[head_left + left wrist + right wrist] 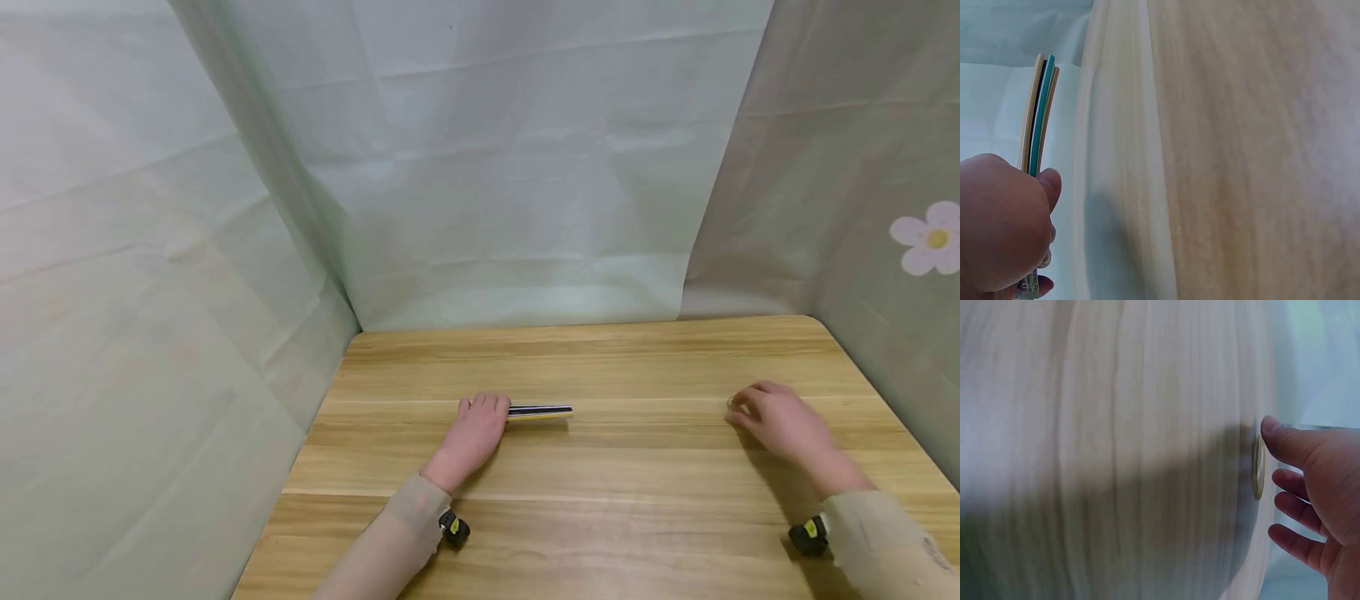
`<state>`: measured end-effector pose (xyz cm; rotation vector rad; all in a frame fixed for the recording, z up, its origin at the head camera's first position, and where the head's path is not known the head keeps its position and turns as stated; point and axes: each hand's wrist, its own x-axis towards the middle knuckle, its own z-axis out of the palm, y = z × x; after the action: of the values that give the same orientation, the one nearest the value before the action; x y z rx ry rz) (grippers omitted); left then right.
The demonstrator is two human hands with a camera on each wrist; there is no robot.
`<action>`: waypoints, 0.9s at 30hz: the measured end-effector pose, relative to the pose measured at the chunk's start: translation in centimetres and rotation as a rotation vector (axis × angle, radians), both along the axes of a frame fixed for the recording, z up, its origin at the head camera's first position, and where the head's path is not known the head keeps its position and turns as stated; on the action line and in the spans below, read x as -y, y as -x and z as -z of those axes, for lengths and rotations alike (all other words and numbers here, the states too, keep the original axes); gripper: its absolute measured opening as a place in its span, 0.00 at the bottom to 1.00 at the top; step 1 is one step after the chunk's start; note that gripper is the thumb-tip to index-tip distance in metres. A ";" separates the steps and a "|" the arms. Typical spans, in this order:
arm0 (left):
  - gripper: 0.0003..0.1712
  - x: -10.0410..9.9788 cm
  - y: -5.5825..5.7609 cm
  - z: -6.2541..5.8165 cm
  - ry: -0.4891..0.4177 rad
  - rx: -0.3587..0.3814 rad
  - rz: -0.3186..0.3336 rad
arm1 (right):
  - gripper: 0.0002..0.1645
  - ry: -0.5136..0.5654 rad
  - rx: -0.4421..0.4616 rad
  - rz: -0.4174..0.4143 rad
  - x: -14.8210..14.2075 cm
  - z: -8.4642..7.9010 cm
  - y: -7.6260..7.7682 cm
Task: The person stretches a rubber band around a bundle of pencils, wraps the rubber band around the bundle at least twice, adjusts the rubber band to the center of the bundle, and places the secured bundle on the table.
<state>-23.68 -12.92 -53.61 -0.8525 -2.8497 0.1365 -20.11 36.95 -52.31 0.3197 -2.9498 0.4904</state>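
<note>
My left hand [478,425] grips a small bundle of pencils [542,411] over the table, and their free ends point right in the head view. Seen from the left wrist, the pencils [1037,119] are beige, green, dark and orange-brown, standing side by side out of the curled fingers. A clear, shiny end shows below that hand; the middle of the bundle is hidden in the grip. Far to the right, my right hand [783,423] pinches a thin yellowish rubber band [1259,469] at thumb and index finger. The other fingers are spread loosely, and the band hangs beneath the thumb tip.
The wood-grain table [615,475] stretches under both hands. Pale cloth [510,192] encloses it at the back and on both sides, with a flower print [936,239] at the right. Small black devices [453,528] are strapped to both wrists.
</note>
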 end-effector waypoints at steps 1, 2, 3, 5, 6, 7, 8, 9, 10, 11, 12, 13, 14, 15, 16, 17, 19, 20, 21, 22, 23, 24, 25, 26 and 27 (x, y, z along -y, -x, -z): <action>0.05 0.0 0.0 0.0 0.000 0.003 -0.001 | 0.14 -0.002 0.002 0.005 -0.1 0.0 -0.1; 0.05 0.0 -0.1 0.0 0.000 0.005 -0.003 | 0.13 -0.005 0.005 0.007 -0.2 0.0 -0.1; 0.05 0.0 -0.1 0.0 0.000 0.006 -0.004 | 0.12 -0.010 0.005 0.007 -0.3 0.0 -0.2; 0.05 0.0 -0.1 -0.1 0.000 0.008 -0.007 | 0.10 -0.016 0.008 0.007 -0.4 0.0 -0.2; 0.05 0.0 -0.1 -0.1 -0.001 0.008 -0.007 | 0.09 -0.020 0.007 0.005 -0.4 0.0 -0.3; 0.05 0.0 -0.1 -0.1 0.001 0.006 -0.006 | 0.07 -0.024 0.007 0.003 -0.4 0.0 -0.3; 0.05 0.0 -0.2 0.0 0.000 0.005 -0.004 | 0.06 -0.027 0.007 0.000 -0.3 0.0 -0.3; 0.05 0.0 -0.1 0.0 0.000 0.006 -0.002 | 0.05 -0.029 0.006 -0.002 -0.3 0.0 -0.4; 0.05 0.0 -0.2 0.0 -0.002 0.004 0.000 | 0.04 -0.031 0.005 -0.004 -0.2 0.0 -0.4; 0.05 0.0 -0.2 0.0 -0.004 0.004 0.001 | 0.04 -0.034 0.005 -0.006 -0.2 -0.1 -0.4; 0.05 0.0 -0.1 0.0 -0.005 0.002 0.002 | 0.04 -0.037 0.005 -0.006 -0.1 -0.1 -0.4; 0.05 -0.1 -0.1 0.0 -0.004 0.001 0.002 | 0.04 -0.041 0.005 -0.008 -0.1 -0.1 -0.4; 0.05 -0.1 -0.1 0.0 -0.007 -0.001 0.002 | 0.04 -0.044 0.000 -0.011 0.0 -0.1 -0.3; 0.05 -0.1 -0.1 0.0 -0.008 -0.003 0.001 | 0.04 -0.047 -0.004 -0.014 0.0 -0.1 -0.3; 0.06 -0.1 -0.1 0.0 -0.007 -0.006 0.000 | 0.04 -0.048 -0.009 -0.019 0.0 0.0 -0.3; 0.06 -0.1 0.0 0.0 -0.007 -0.006 0.000 | 0.05 -0.049 -0.014 -0.022 0.0 0.1 -0.2; 0.06 -0.1 0.0 0.0 -0.008 -0.008 0.002 | 0.05 -0.049 -0.027 -0.033 -0.1 0.4 -0.2; 0.06 -0.1 0.0 0.0 -0.011 -0.008 0.002 | 0.05 -0.048 -0.031 -0.037 -0.1 0.5 -0.1; 0.06 -0.1 0.0 0.0 -0.009 -0.006 0.001 | 0.05 -0.047 -0.033 -0.040 -0.2 0.6 -0.1; 0.06 -0.1 0.1 0.0 -0.010 -0.005 0.000 | 0.05 -0.046 -0.034 -0.043 -0.2 0.7 -0.1; 0.06 -0.1 0.1 0.0 -0.012 -0.005 0.000 | 0.05 -0.046 -0.033 -0.046 -0.3 0.8 -0.1; 0.06 -0.1 0.1 0.0 -0.012 -0.004 -0.001 | 0.05 -0.047 -0.035 -0.049 -0.3 0.9 0.0; 0.06 -0.2 0.1 0.0 -0.014 -0.002 -0.004 | 0.05 -0.046 -0.037 -0.052 -0.3 1.0 0.0; 0.06 -0.2 0.1 0.1 -0.013 0.000 -0.005 | 0.05 -0.046 -0.041 -0.054 -0.4 1.0 0.0; 0.07 -0.2 0.1 0.1 -0.014 -0.002 -0.005 | 0.05 -0.045 -0.045 -0.056 -0.4 1.1 0.0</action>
<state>-23.74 -12.72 -53.69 -0.8415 -2.8477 0.1177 -20.14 37.33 -53.43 0.4145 -2.9181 0.4175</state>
